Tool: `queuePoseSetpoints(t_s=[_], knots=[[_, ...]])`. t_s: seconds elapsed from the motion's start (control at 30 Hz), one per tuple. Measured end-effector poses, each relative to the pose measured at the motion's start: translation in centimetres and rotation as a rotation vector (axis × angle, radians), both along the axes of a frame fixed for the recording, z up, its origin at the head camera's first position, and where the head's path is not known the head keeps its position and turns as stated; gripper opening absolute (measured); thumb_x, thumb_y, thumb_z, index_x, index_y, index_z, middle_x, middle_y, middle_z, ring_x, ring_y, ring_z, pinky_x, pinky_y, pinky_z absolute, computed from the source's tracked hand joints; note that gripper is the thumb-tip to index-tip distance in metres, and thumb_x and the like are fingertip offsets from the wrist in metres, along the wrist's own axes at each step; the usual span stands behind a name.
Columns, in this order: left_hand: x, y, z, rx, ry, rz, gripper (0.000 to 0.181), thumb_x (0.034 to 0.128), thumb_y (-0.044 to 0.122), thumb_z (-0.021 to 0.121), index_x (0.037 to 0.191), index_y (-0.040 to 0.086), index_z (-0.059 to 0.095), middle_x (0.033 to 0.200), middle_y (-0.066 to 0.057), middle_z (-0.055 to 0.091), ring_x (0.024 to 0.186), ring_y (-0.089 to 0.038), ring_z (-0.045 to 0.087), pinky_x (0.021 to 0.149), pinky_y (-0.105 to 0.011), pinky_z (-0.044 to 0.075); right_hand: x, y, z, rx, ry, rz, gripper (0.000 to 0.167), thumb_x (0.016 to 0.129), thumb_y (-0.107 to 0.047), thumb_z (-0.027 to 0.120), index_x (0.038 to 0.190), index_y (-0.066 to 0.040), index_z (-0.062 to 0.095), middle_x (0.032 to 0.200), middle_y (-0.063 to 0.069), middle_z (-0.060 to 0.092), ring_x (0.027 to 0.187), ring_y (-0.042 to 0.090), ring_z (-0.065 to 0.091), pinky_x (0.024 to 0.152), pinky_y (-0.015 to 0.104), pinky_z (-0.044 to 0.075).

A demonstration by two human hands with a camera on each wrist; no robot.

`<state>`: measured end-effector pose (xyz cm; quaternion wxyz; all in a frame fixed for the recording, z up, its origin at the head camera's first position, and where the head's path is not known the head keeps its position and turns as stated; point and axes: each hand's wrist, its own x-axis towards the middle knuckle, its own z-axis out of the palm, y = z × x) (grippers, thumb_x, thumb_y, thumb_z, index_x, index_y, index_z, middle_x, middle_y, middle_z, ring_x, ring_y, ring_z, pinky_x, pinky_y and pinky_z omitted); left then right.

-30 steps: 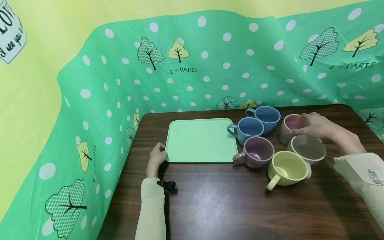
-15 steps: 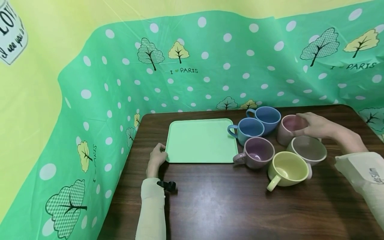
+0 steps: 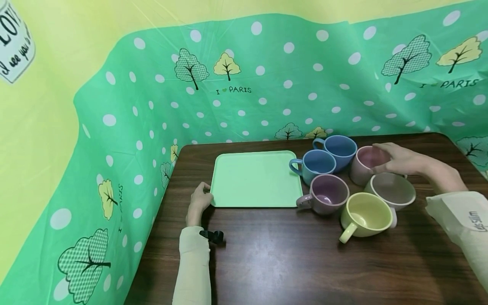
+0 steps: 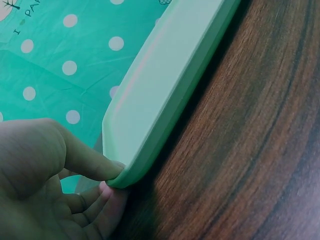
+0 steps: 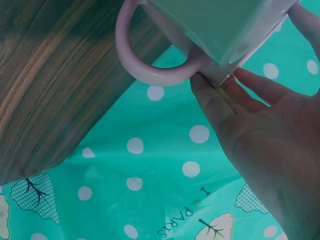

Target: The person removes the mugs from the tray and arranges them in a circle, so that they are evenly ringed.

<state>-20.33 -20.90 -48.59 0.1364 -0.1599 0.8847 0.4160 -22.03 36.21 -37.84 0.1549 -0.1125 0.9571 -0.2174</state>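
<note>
My left hand (image 3: 200,198) pinches the near left corner of a light green tray (image 3: 255,180). In the left wrist view, the thumb lies on the rim of the tray (image 4: 165,85), with the fingers below it. At the far right my right hand (image 3: 404,160) grips a pink mug (image 3: 360,171), thumb on the near side of its rim. The right wrist view shows the fingers touching the mug beside its handle (image 5: 150,72). A grey mug (image 3: 392,190) stands just in front of that hand, and a blue mug (image 3: 340,150) is left of the pink one.
A second blue mug (image 3: 316,166) and a purple mug (image 3: 328,195) stand by the tray's right edge, handles over it. A yellow mug (image 3: 366,214) is nearest the front. Polka-dot cloth (image 3: 263,84) rises behind the dark wooden table (image 3: 267,262).
The right hand and the pink mug have shifted slightly left, closer to the blue mugs. The left hand and the tray stay where they were.
</note>
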Motion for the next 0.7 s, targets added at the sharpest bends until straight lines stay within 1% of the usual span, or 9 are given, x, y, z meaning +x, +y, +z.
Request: queuePoseSetpoints(t_s=[0.1, 0.23, 0.3, 0.37, 0.43, 0.47, 0.6, 0.7], knots=[[-0.06, 0.0, -0.01, -0.003, -0.005, 0.005, 0.04, 0.0866, 0.006, 0.041, 0.123, 0.018, 0.051, 0.085, -0.011, 0.053, 0.052, -0.018, 0.03, 0.052, -0.032, 0.031, 0.07, 0.03, -0.01, -0.014, -0.006, 0.0, 0.093, 0.082, -0.032, 0.07, 0.142, 0.017, 0.018, 0.138, 0.04, 0.022, 0.116, 0.049, 0.034, 0.078, 0.055, 0.046], [-0.1, -0.05, 0.01, -0.009, -0.003, 0.003, 0.04, 0.086, 0.005, 0.041, 0.123, 0.018, 0.051, 0.082, -0.01, 0.05, 0.053, -0.018, 0.031, 0.052, -0.032, 0.032, 0.22, 0.04, 0.02, -0.02, -0.027, -0.014, 0.094, 0.083, -0.033, 0.069, 0.143, 0.016, 0.016, 0.138, 0.041, 0.02, 0.116, 0.05, 0.033, 0.071, 0.051, 0.049], [-0.08, -0.07, 0.01, -0.014, 0.001, 0.002, 0.041, 0.0856, 0.005, 0.041, 0.123, 0.018, 0.051, 0.082, -0.01, 0.05, 0.054, -0.018, 0.032, 0.053, -0.032, 0.032, 0.28, 0.02, 0.01, -0.017, -0.029, -0.017, 0.094, 0.083, -0.034, 0.068, 0.144, 0.015, 0.015, 0.139, 0.042, 0.018, 0.117, 0.051, 0.031, 0.073, 0.053, 0.049], [-0.04, -0.09, 0.03, -0.02, 0.006, -0.002, 0.041, 0.0854, 0.005, 0.041, 0.123, 0.017, 0.052, 0.084, -0.01, 0.051, 0.055, -0.019, 0.033, 0.053, -0.032, 0.032, 0.31, -0.02, -0.02, -0.015, -0.026, -0.016, 0.095, 0.083, -0.034, 0.068, 0.144, 0.015, 0.015, 0.14, 0.042, 0.017, 0.12, 0.052, 0.028, 0.079, 0.058, 0.045], [0.0, -0.09, 0.08, -0.023, 0.009, -0.004, 0.041, 0.0851, 0.005, 0.041, 0.123, 0.017, 0.052, 0.086, -0.01, 0.052, 0.056, -0.019, 0.034, 0.054, -0.032, 0.032, 0.29, -0.05, -0.07, -0.009, -0.014, -0.009, 0.095, 0.083, -0.035, 0.068, 0.144, 0.016, 0.015, 0.14, 0.042, 0.017, 0.122, 0.053, 0.026, 0.087, 0.064, 0.039], [0.02, -0.09, 0.11, -0.023, 0.01, -0.005, 0.041, 0.0851, 0.005, 0.041, 0.123, 0.017, 0.052, 0.087, -0.01, 0.052, 0.056, -0.019, 0.034, 0.054, -0.032, 0.032, 0.28, -0.07, -0.1, -0.007, -0.011, -0.007, 0.095, 0.083, -0.035, 0.068, 0.144, 0.016, 0.015, 0.14, 0.042, 0.017, 0.123, 0.053, 0.026, 0.088, 0.065, 0.037], [-0.04, -0.1, 0.13, -0.02, 0.009, -0.008, 0.041, 0.0854, 0.004, 0.041, 0.123, 0.016, 0.051, 0.086, -0.012, 0.052, 0.055, -0.019, 0.032, 0.053, -0.032, 0.031, 0.29, -0.08, -0.2, -0.007, 0.0, -0.004, 0.095, 0.083, -0.034, 0.068, 0.144, 0.016, 0.015, 0.14, 0.043, 0.017, 0.124, 0.054, 0.025, 0.089, 0.067, 0.036], [-0.19, -0.12, 0.07, -0.018, 0.008, -0.009, 0.04, 0.0858, 0.004, 0.041, 0.123, 0.017, 0.051, 0.088, -0.012, 0.053, 0.053, -0.018, 0.03, 0.052, -0.032, 0.031, 0.34, -0.19, -0.19, -0.001, 0.02, -0.002, 0.094, 0.084, -0.035, 0.067, 0.143, 0.017, 0.017, 0.14, 0.044, 0.018, 0.125, 0.056, 0.025, 0.093, 0.067, 0.033]])
